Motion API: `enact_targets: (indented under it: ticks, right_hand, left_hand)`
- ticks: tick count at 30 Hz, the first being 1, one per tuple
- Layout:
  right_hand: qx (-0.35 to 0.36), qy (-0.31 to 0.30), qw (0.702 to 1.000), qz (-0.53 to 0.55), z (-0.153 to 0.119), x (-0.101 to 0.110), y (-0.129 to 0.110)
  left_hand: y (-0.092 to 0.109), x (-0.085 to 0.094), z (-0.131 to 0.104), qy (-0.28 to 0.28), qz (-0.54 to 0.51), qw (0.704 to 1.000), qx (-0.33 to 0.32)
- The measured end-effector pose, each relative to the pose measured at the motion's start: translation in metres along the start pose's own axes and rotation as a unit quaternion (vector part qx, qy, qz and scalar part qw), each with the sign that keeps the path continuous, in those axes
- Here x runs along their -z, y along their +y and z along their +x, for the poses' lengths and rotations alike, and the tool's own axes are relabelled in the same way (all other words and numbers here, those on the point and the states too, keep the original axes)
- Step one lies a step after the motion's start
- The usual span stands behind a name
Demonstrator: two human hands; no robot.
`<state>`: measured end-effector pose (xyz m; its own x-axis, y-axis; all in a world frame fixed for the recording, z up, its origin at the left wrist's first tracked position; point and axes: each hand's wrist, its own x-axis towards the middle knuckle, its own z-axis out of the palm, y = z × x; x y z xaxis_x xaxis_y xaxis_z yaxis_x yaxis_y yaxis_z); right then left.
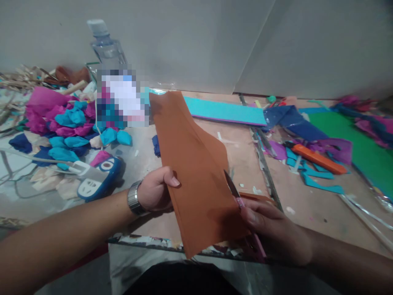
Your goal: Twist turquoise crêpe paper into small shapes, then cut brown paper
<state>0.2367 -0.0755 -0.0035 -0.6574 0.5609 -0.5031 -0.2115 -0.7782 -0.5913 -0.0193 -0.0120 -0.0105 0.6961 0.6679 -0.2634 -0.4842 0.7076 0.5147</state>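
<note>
A sheet of brown paper (196, 164), seemingly folded or doubled, is held up over the front of the table. My left hand (158, 188), with a metal watch on its wrist, pinches the sheet's left edge, thumb on top and the other fingers hidden beneath. On the right, my right hand (273, 229) is closed around pink-handled scissors (241, 203). Their dark blade lies at the sheet's right edge, where a cut line runs up the paper. A curved flap of brown paper stands out beyond that line.
Left are crumpled pink and blue tissue pieces (70, 116), a power strip (100, 178) with cables, and a clear bottle (107, 45). Behind lies a turquoise strip (227, 110). Right are an orange utility knife (319, 158), blue scraps and a green sheet (344, 131). A wall stands behind.
</note>
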Motion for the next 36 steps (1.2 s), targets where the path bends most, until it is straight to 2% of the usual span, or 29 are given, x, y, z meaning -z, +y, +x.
enact_targets:
  ticks: [7, 13, 19, 26, 36]
  right_hand:
    - [0.006, -0.003, 0.999, -0.037, -0.0002, 0.0021, 0.0012]
    - [-0.019, -0.017, 1.000, 0.002, 0.0009, -0.0031, -0.0019]
    - [-0.009, 0.015, 0.999, -0.045, -0.0001, -0.0022, -0.0011]
    - [0.022, -0.010, 0.999, -0.035, 0.0006, -0.0044, -0.0008]
    - [0.019, -0.033, 0.999, 0.003, 0.0027, -0.0056, -0.0008]
  left_hand:
    - [-0.0001, -0.0014, 0.0005, 0.010, 0.013, 1.000, -0.010]
    - [0.0008, -0.0030, -0.0004, 0.034, 0.026, 0.999, 0.001]
    - [0.0006, -0.0012, -0.0002, 0.026, 0.018, 1.000, 0.004]
    - [0.0004, 0.0014, 0.0006, 0.002, 0.016, 1.000, -0.005]
    - [0.0015, -0.0014, -0.0003, 0.028, 0.018, 0.999, 0.009]
